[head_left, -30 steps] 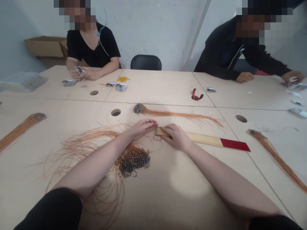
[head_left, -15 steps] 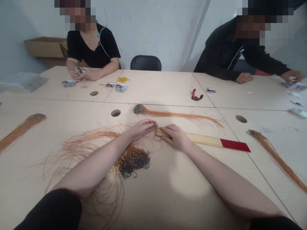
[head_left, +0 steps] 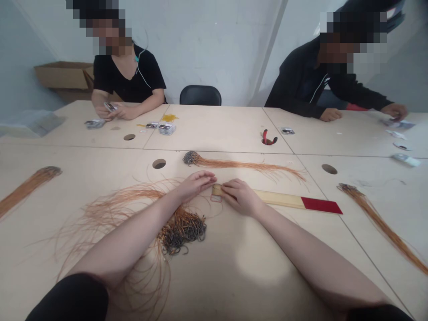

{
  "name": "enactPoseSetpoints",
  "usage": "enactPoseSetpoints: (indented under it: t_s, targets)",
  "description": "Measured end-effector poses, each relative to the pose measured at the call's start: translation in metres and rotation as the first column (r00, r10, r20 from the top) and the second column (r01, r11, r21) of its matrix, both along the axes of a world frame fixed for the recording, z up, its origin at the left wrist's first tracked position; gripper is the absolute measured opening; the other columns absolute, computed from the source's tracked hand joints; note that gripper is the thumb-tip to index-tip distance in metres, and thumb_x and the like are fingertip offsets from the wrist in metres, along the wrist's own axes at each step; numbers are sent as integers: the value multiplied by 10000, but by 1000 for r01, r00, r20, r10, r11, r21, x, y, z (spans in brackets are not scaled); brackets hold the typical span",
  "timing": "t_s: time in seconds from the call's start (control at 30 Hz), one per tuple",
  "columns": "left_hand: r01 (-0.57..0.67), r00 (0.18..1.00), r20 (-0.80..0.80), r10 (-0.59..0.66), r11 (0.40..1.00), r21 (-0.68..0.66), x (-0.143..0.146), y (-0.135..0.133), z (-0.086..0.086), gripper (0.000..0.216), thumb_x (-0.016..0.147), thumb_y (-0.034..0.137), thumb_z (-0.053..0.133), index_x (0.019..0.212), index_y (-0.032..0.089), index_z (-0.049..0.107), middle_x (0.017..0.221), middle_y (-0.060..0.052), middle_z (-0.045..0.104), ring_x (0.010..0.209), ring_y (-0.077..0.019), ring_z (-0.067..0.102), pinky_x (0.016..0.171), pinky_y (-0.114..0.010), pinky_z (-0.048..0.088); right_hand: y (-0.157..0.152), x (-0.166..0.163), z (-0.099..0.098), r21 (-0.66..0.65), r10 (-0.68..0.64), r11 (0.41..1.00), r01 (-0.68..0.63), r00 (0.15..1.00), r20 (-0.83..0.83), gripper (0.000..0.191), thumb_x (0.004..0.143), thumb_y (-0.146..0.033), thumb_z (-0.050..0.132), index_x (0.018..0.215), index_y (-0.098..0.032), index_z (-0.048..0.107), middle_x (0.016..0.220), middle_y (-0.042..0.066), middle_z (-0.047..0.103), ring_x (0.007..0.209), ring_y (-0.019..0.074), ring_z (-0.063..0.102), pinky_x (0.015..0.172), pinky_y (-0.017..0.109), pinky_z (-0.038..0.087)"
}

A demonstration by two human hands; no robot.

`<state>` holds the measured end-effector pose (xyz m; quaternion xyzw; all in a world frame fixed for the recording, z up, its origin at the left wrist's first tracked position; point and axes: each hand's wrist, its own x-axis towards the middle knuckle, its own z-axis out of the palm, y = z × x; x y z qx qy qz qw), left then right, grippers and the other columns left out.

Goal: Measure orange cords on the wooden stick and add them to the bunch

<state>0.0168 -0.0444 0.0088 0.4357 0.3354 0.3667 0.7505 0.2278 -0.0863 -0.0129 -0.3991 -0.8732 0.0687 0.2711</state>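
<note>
My left hand (head_left: 196,186) is closed, fingers pressed together, just left of the end of a long flat strip; whatever its fingertips hold is too thin to make out. My right hand (head_left: 243,197) grips that cream strip (head_left: 279,198) near its tan end (head_left: 216,190), thumb and fingers on it. The strip lies on the table, its far right part red. A small red-outlined label (head_left: 216,199) shows by the tan end. Beneath my left forearm lies a large heap of dark fishhooks (head_left: 183,232) with loose orange lines (head_left: 123,196).
Bundles of hooks with orange lines lie beyond my hands (head_left: 191,158), at the left (head_left: 36,183) and at the right (head_left: 371,218). Red-handled pliers (head_left: 268,138) stand in a table hole. Two people sit opposite, handling small packs (head_left: 166,129).
The camera view has shifted slightly, so the table appears lower. My right hand has slid a little rightward on the strip, uncovering more of its tan end. My left hand stays close by.
</note>
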Motion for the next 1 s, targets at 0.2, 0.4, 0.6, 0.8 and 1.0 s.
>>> enactPoseSetpoints:
  t_s: [0.2,0.4,0.6,0.8,1.0]
  targets:
    - [-12,997,73,4,994,107,-2,-10,9,184,744,193,657,919,141,634,1016,-77,658,1075,-170,567,1037,-343,347,-2,-3,1,9,11,1000,-12,999,30,273,902,-332,455,1065,-198,629,1062,99,626,1006,203,543,854,382,447]
    - [-172,964,-140,225,934,313,-4,-13,14,168,749,265,610,889,174,590,862,-33,655,737,-135,657,546,-186,468,-3,-4,2,31,38,999,-40,998,51,265,884,-282,475,1101,-202,605,1091,97,608,1019,214,520,865,395,439]
    - [-40,847,-374,377,748,662,-6,-22,4,167,799,275,518,927,188,582,824,-47,608,565,-99,572,447,-203,385,-2,-3,0,105,53,993,-50,998,-25,301,865,-215,461,1141,-172,574,1118,110,591,1029,228,502,872,414,447]
    - [164,762,-413,499,468,868,-5,-17,9,204,734,222,592,932,227,642,992,-88,570,1008,-234,486,984,-393,343,0,-1,0,190,73,980,-49,990,-120,369,853,-171,445,1216,-151,510,1179,126,560,1060,237,491,907,441,441]
    - [291,677,-449,583,348,891,-3,-9,6,282,696,245,638,977,228,658,1075,-82,557,1122,-268,391,1044,-444,266,0,-1,0,174,68,984,-47,991,-116,373,862,-174,425,1228,-185,497,1179,126,557,1063,245,505,893,473,453]
